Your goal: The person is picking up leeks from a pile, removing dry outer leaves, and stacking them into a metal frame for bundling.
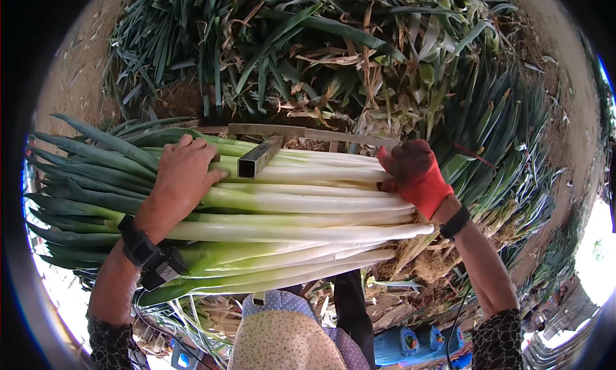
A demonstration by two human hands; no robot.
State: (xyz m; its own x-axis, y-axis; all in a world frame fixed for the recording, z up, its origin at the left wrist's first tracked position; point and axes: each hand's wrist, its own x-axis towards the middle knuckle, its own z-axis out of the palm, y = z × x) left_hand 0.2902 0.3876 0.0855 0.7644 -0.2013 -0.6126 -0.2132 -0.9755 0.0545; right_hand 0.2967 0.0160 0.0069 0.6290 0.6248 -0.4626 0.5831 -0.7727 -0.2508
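Note:
A thick layer of long green onions lies crosswise in front of me, dark leaves to the left and white stems to the right. My bare left hand curls its fingers over the far stalks, where green turns to white. At the stem ends on the right, my right hand, in a red glove with dark patches, is closed around the end of a green onion; its fingertips are partly hidden. Between the hands, a square metal tube juts toward me over the stalks from a flat bar behind them.
Heaped leafy stalks cover the ground beyond the bar. Another pile lies at the right, with roots and dry scraps nearer me. A dotted apron covers my lap. Blue plastic packaging lies at the lower right.

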